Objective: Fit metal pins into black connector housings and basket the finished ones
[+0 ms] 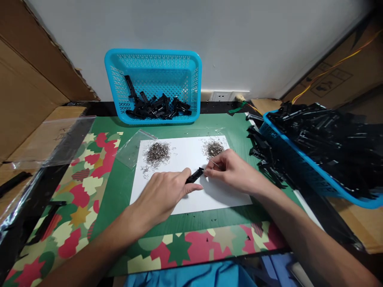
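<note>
My left hand (167,191) is closed around a narrow black plastic part (195,175), whose far end sticks out between thumb and fingers over a white sheet (185,153). At that end my right hand (231,169) is pinched shut, its fingertips touching or almost touching the part. A thin metal piece (214,163) shows between the right fingers; its exact kind is too small to make out. Beyond the right hand lies a pile of small metal springs or clips (214,148). A larger pile of the same metal pieces (157,153) lies on the sheet's left side.
A blue basket (152,52) with several black parts (161,107) stands against the wall. To the right is a heaped blue basket (311,161), with loose black parts (263,153) beside it. A clear plastic bag (130,150) lies left of the sheet, on a green board (116,195).
</note>
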Action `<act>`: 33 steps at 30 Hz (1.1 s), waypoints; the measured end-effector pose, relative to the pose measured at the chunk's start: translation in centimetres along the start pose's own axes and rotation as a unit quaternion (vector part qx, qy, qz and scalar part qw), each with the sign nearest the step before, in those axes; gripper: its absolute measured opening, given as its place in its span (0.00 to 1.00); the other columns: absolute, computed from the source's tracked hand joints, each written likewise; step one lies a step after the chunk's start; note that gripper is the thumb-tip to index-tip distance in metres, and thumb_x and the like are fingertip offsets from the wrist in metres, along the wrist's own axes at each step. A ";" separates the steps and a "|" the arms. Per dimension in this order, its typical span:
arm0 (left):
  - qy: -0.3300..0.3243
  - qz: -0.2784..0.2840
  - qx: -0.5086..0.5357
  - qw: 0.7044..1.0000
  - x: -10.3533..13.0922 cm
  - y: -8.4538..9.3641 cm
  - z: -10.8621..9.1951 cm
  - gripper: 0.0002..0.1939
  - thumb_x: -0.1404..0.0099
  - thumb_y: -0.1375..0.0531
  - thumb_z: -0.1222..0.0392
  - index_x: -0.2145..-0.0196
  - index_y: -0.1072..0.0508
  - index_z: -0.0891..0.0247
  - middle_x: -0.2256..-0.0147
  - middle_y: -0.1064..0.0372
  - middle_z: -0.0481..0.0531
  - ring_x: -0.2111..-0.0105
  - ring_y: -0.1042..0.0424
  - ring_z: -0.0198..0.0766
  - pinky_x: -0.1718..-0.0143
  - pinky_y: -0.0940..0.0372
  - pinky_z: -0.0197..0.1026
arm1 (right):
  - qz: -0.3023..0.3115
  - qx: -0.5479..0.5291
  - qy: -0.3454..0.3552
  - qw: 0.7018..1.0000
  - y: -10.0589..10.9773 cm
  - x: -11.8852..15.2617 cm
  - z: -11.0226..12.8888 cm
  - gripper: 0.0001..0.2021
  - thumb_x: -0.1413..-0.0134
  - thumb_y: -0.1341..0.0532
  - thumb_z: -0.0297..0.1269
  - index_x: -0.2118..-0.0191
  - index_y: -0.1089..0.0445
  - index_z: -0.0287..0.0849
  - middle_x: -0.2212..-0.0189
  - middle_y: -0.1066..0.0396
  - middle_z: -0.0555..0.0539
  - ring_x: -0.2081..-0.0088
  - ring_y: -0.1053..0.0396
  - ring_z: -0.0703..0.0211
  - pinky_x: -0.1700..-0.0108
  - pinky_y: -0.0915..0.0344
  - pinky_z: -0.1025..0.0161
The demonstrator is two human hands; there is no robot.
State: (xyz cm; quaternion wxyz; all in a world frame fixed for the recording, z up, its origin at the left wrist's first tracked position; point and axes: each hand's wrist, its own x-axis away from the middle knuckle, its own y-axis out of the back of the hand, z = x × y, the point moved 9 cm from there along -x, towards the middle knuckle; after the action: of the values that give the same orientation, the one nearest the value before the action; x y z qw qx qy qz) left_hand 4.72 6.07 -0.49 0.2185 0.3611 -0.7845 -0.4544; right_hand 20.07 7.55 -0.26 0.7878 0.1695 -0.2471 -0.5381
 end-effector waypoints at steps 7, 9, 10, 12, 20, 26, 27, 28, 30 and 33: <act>-0.025 -0.015 -0.016 0.999 0.2 0.0 -0.2 0.23 0.21 0.49 0.40 0.66 0.31 0.61 0.77 0.34 0.48 0.80 0.40 0.37 0.74 0.61 0.41 | -0.015 0.016 0.015 1.000 0.2 -0.1 -0.3 0.12 0.40 0.34 0.35 0.74 0.22 0.38 0.83 0.43 0.54 0.79 0.51 0.68 0.79 0.55 0.65; -0.018 -0.017 -0.013 1.000 0.2 -0.1 0.0 0.24 0.21 0.50 0.40 0.67 0.32 0.61 0.78 0.35 0.48 0.80 0.42 0.37 0.74 0.61 0.41 | -0.023 0.019 0.010 1.000 0.4 -0.1 -0.4 0.11 0.40 0.34 0.36 0.71 0.19 0.38 0.83 0.43 0.54 0.78 0.51 0.67 0.78 0.55 0.65; -0.014 -0.015 -0.012 1.000 0.2 -0.1 0.1 0.25 0.21 0.50 0.39 0.67 0.32 0.61 0.78 0.36 0.48 0.80 0.43 0.37 0.73 0.61 0.41 | -0.027 0.018 0.006 0.999 0.4 0.0 -0.5 0.10 0.41 0.34 0.36 0.70 0.18 0.38 0.83 0.43 0.54 0.78 0.51 0.67 0.78 0.56 0.64; -0.007 -0.010 -0.012 1.000 0.2 -0.2 0.2 0.26 0.21 0.51 0.38 0.67 0.32 0.61 0.79 0.38 0.48 0.81 0.44 0.37 0.73 0.62 0.41 | -0.037 0.019 -0.004 0.999 0.5 0.0 -0.6 0.10 0.41 0.34 0.37 0.70 0.17 0.38 0.83 0.44 0.54 0.78 0.53 0.67 0.78 0.56 0.64; 0.006 0.007 -0.031 0.999 0.2 -0.6 0.3 0.29 0.21 0.57 0.35 0.67 0.34 0.60 0.78 0.38 0.48 0.79 0.44 0.38 0.73 0.62 0.41 | -0.049 0.043 0.019 0.998 -0.3 0.2 0.4 0.13 0.41 0.37 0.32 0.74 0.19 0.38 0.82 0.53 0.54 0.76 0.57 0.66 0.76 0.58 0.62; 0.015 0.019 -0.034 0.999 0.2 -0.8 0.5 0.29 0.21 0.59 0.36 0.67 0.36 0.60 0.78 0.38 0.48 0.79 0.44 0.38 0.72 0.62 0.42 | -0.076 0.092 0.031 0.992 -0.3 0.4 1.2 0.17 0.41 0.38 0.32 0.81 0.31 0.39 0.82 0.53 0.54 0.76 0.56 0.65 0.75 0.57 0.60; 0.017 0.022 -0.034 0.999 0.2 -0.8 0.6 0.29 0.20 0.59 0.36 0.67 0.36 0.60 0.78 0.38 0.48 0.79 0.44 0.38 0.72 0.61 0.41 | -0.078 0.099 0.033 0.991 -0.3 0.5 1.2 0.18 0.41 0.38 0.33 0.82 0.33 0.39 0.82 0.53 0.55 0.76 0.57 0.66 0.75 0.57 0.60; 0.020 0.025 -0.033 0.999 0.2 -0.8 0.6 0.30 0.20 0.60 0.36 0.67 0.36 0.60 0.78 0.38 0.48 0.79 0.44 0.38 0.72 0.61 0.41 | -0.080 0.106 0.036 0.990 -0.4 0.5 1.3 0.18 0.40 0.38 0.33 0.82 0.34 0.40 0.82 0.54 0.55 0.76 0.57 0.66 0.74 0.57 0.60; 0.026 0.031 -0.033 0.999 0.2 -0.7 0.5 0.31 0.20 0.62 0.36 0.68 0.36 0.60 0.78 0.38 0.47 0.79 0.44 0.38 0.73 0.61 0.41 | -0.087 0.119 0.044 0.988 -0.5 0.6 1.5 0.19 0.40 0.39 0.32 0.82 0.37 0.40 0.82 0.54 0.55 0.76 0.58 0.66 0.74 0.56 0.60; 0.030 0.035 -0.036 0.998 0.1 -0.5 0.4 0.33 0.21 0.64 0.35 0.69 0.37 0.60 0.78 0.39 0.47 0.79 0.43 0.38 0.73 0.60 0.41 | -0.099 0.136 0.059 0.984 -0.7 0.8 1.8 0.19 0.40 0.39 0.31 0.82 0.42 0.41 0.82 0.55 0.56 0.76 0.59 0.66 0.74 0.56 0.60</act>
State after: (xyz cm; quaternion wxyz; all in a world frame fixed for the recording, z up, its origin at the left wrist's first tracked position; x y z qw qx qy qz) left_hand 4.53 6.07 -1.11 0.2701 0.3386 -0.7730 -0.4635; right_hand 18.71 6.54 1.01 0.7134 0.3306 -0.2529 -0.5638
